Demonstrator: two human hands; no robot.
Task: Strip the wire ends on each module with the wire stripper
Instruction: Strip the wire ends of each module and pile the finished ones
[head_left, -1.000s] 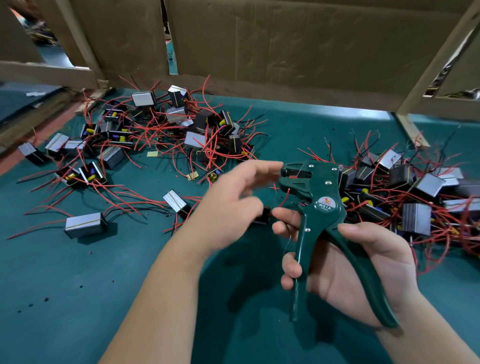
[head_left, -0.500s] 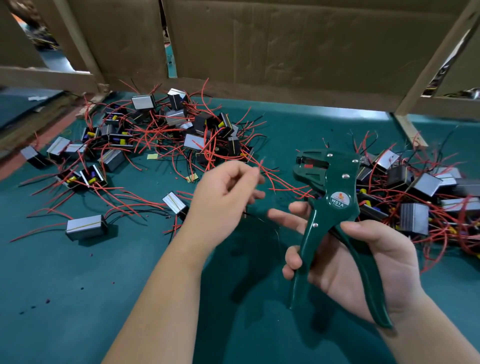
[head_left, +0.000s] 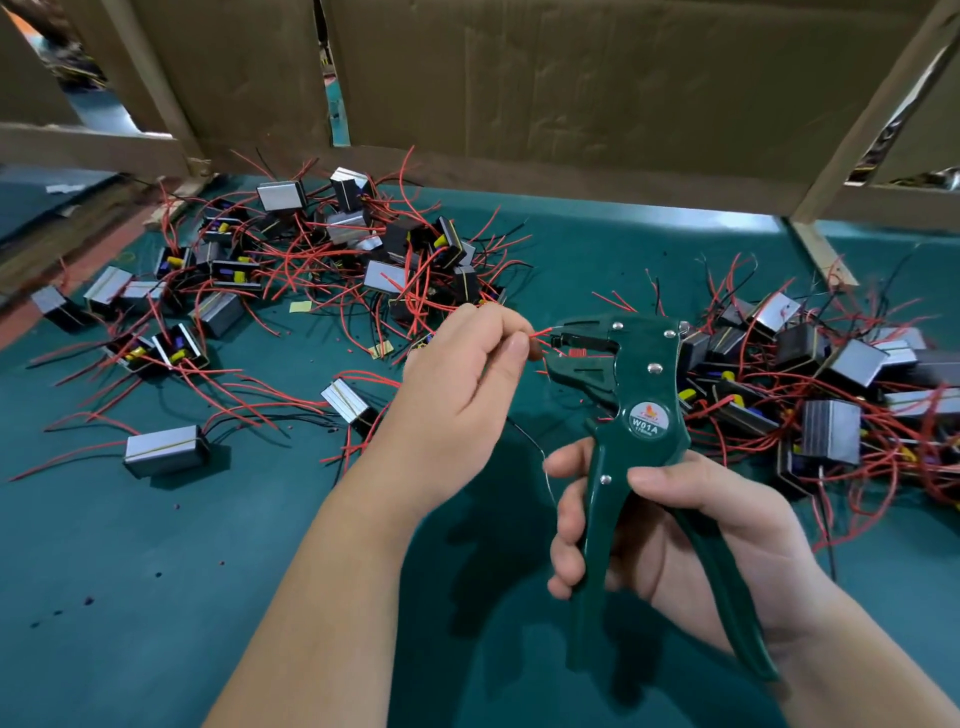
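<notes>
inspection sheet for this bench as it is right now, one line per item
surface: teal mat over the bench, dotted with small dark specks
job's things: dark green wire stripper, head up, handles apart; boxy black and silver modules in a left pile and a right pile
clutter: small yellowish scraps on the mat
grippers: left hand pinches a thin red wire, its tip at the stripper's mouth; right hand grips the stripper's handles
cables: red and black leads tangled across both piles; a thin black wire hangs below the left hand
surroundings: brown cardboard panels on a wooden frame behind the bench
</notes>
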